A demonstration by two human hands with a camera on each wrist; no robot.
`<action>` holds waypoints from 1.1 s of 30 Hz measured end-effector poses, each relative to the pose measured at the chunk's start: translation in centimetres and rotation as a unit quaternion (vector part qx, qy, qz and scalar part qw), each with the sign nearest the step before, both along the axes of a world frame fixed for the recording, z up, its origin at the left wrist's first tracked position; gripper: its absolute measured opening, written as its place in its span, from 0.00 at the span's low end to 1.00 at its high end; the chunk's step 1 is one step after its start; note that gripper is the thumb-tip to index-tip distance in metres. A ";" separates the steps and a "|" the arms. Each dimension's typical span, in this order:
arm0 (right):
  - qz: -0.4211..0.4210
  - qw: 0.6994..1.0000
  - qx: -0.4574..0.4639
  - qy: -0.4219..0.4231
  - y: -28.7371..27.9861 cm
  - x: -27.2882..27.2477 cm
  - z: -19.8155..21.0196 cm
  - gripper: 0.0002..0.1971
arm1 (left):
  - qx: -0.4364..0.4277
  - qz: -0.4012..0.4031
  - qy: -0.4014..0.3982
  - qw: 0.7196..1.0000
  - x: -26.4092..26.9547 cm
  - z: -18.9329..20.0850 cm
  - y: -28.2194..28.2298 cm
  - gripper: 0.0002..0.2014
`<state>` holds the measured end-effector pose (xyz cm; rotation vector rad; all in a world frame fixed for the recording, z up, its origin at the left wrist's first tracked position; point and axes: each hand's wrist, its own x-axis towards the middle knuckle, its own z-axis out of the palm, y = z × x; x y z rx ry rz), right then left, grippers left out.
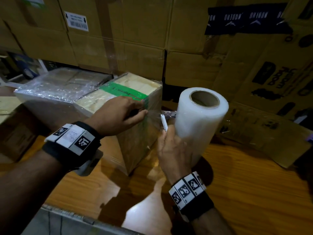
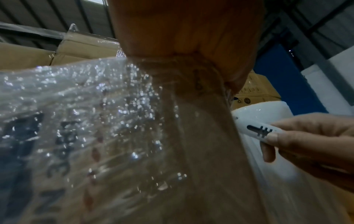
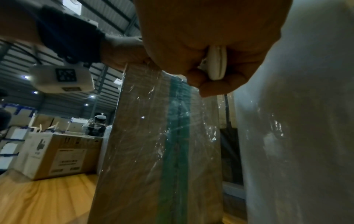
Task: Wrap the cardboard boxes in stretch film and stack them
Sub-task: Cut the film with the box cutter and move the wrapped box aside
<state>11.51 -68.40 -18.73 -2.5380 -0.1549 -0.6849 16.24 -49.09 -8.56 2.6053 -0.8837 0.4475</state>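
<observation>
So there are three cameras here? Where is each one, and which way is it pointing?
Head: worn on the head, looking down at the box, film roll, both forearms and hands.
Left wrist: on the left wrist, looking up along the left hand pressed on the wrapped box; the right hand with a white cutter also shows.
Right wrist: under the right hand, facing the box's green tape; left wrist visible.
All three share box and cutter.
</observation>
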 end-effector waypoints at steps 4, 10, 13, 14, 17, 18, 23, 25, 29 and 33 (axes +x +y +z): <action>-0.030 0.999 -0.029 0.011 -0.1 -0.5 -1.8 0.07 | 0.011 -0.004 0.013 1.000 0.0 0.0 -0.5 0.16; 0.010 0.990 -0.055 0.128 -1.1 -1.5 -4.6 0.09 | -0.029 -0.002 0.036 0.999 0.1 0.1 -0.4 0.18; 0.007 0.974 -0.072 0.216 -2.0 -2.6 -6.5 0.11 | -0.040 -0.006 0.045 0.998 -0.2 0.4 0.2 0.17; 0.012 0.967 -0.085 0.238 -2.3 -3.2 -6.8 0.11 | -0.031 -0.001 0.044 0.999 -0.3 0.4 0.2 0.17; 0.015 0.964 -0.108 0.242 -3.0 -4.4 -6.4 0.12 | -0.011 -0.002 0.034 0.999 -0.1 0.3 -0.1 0.16; 0.011 0.964 -0.103 0.244 -3.1 -4.6 -6.1 0.12 | 0.000 -0.003 0.027 1.000 -0.2 0.4 -0.2 0.15; -0.007 0.970 -0.067 0.232 -2.9 -5.2 -5.5 0.11 | 0.043 -0.003 0.014 0.999 -0.4 0.7 0.6 0.25; -0.008 0.975 -0.054 0.215 -2.5 -4.7 -5.5 0.12 | 0.080 -0.010 0.002 0.997 -0.2 0.5 0.5 0.32; -0.004 0.979 -0.052 0.195 -1.9 -3.0 -5.6 0.14 | 0.153 -0.025 -0.026 0.988 -0.1 0.2 0.2 0.41; -0.006 0.977 -0.085 0.196 -1.8 -2.0 -6.3 0.15 | 0.231 -0.034 -0.087 0.968 0.7 -0.2 0.8 0.17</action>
